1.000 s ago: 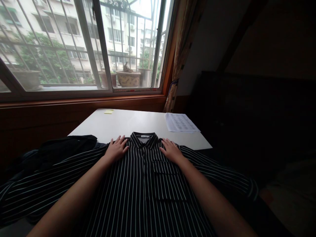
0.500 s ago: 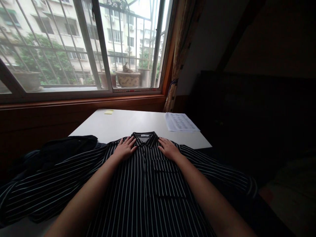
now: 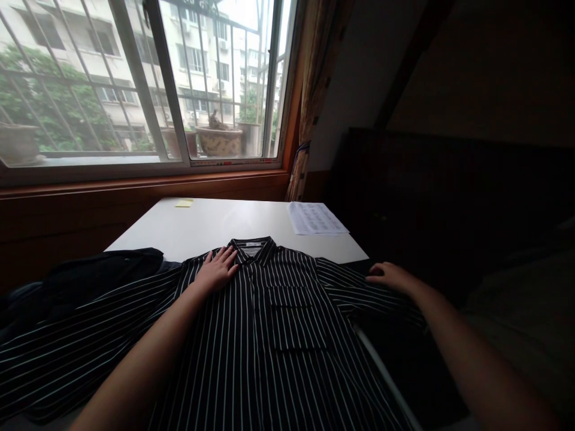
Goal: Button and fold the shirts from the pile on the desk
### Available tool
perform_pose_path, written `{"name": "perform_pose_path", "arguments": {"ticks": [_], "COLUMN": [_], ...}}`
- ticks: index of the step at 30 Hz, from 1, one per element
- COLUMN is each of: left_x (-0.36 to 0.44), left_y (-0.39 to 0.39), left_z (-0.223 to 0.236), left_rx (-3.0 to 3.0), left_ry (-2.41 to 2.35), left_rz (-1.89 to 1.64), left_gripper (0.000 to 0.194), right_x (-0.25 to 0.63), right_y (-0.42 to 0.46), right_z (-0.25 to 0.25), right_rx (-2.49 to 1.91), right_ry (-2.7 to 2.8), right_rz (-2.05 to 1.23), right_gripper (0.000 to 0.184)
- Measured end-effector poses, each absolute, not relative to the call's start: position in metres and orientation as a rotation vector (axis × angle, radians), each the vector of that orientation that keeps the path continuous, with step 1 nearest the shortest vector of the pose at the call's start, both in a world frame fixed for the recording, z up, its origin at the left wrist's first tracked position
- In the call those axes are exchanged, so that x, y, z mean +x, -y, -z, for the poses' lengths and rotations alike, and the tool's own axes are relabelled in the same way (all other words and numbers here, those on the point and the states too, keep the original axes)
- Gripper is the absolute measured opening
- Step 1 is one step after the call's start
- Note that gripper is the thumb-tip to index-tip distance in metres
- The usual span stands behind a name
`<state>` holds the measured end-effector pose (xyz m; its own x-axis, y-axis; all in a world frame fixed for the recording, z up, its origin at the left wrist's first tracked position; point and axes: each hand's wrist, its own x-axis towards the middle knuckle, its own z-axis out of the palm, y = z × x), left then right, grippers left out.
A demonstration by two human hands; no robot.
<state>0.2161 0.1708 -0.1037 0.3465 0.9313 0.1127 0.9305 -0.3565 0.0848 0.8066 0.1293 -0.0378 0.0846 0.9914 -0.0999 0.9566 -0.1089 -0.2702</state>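
A black shirt with white stripes lies spread out, front side up, its collar toward the window. My left hand rests flat with fingers spread on the shirt's shoulder, just left of the collar. Out to the right, my right hand is at the upper edge of the right sleeve. Its fingers are loosely bent, with a gap between thumb and fingers, and I see no cloth pinched there. My right forearm hides the cuff end of that sleeve.
Under the shirt is a white table. A yellow sticky note and printed sheets lie at its far side. Dark folded clothing is at the left. Beyond stand a barred window and a tied curtain.
My right hand has left the shirt's shoulder beside the collar and moved right, over to the sleeve. My left hand stays on the shoulder. The view has shifted slightly to the right.
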Motion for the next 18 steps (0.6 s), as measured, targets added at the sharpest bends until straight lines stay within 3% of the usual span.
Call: {"name": "perform_pose_path", "arguments": {"ticks": [10,18], "left_x": [0.216,0.219], "left_y": [-0.172,-0.165], "left_z": [0.106,0.098], "left_rx": [2.581,2.573], "left_ry": [-1.776,-1.785], "left_rz": [-0.257,-0.386], "left_gripper": [0.061,0.056], "right_x": [0.865,0.889], "right_y": [-0.096,-0.092], "right_z": [0.04,0.003], "right_rx": [-2.303,-2.137], "right_ry": [1.724,1.575], "right_rz": [-1.002,-0.707], "right_gripper": [0.015,0.02]}}
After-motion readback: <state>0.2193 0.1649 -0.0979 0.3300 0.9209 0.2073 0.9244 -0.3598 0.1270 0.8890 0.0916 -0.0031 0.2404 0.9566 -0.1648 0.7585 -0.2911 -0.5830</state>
